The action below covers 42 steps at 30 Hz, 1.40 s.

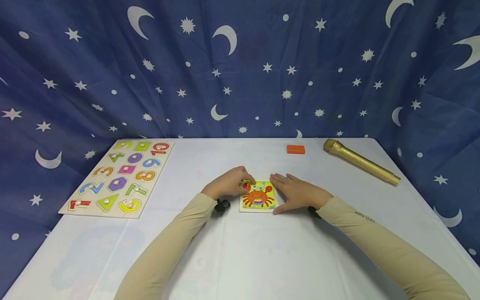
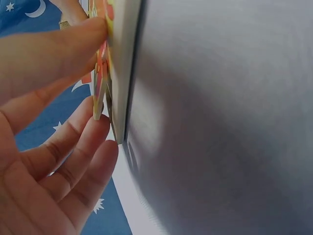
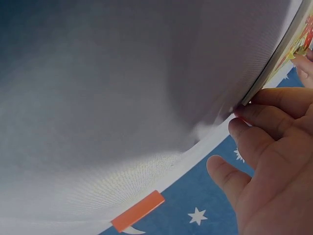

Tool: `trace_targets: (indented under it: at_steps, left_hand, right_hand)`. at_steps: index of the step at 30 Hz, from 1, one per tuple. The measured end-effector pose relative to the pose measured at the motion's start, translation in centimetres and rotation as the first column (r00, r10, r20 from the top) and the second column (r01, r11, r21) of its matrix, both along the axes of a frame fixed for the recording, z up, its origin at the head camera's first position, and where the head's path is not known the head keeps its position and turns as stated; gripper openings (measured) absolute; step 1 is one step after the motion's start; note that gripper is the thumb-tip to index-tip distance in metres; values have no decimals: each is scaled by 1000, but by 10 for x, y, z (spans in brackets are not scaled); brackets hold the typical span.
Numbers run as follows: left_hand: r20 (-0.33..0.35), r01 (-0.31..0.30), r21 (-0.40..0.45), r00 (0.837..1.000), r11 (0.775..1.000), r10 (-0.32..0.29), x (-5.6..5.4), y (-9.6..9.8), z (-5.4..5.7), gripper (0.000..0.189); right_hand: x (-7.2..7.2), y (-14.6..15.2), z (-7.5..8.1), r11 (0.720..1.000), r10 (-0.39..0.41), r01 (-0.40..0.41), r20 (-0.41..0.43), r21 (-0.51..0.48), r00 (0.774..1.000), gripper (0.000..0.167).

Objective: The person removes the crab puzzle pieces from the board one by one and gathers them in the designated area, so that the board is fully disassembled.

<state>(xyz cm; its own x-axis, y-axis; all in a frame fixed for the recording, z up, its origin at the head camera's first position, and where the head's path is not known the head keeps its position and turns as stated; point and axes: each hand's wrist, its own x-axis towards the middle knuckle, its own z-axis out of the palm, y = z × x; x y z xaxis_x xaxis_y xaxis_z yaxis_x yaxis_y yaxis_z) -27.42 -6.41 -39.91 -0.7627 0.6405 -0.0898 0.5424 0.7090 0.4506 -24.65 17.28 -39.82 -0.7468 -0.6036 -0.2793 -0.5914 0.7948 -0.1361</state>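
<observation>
Table (image 1: 285, 254): spreads across the lower half of the frame, all in white; shows faint printed shapes (image 1: 97, 250) at lower left.
Crab board (image 1: 257, 211): lies just right of the frame's centre, below mid-height; bears an orange crab (image 1: 258, 196) on yellow.
Number board (image 1: 130, 178): lies at the left of the frame, along the tabletop's left edge; carries digits (image 1: 128, 206) and coloured shapes (image 1: 112, 186).
Orange block (image 1: 296, 149): sits right of centre, near the far edge.
Gold microphone (image 1: 361, 161): lies at the right, points head-first to upper left, slants down rightward.
</observation>
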Motion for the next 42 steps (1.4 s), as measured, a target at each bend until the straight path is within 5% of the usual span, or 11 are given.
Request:
trace_targets:
  at_steps: [13, 42]
  left_hand:
    - [30, -54, 46, 998, 997, 53, -2, -4, -4, 43]
    - [14, -104, 133, 995, 986, 103, 0, -9, -5, 31]
  right_hand:
    - [0, -1, 0, 1000, -24, 24, 14, 4, 1000, 113]
    - [1, 0, -1, 1000, -9, 9, 9, -4, 1000, 111]
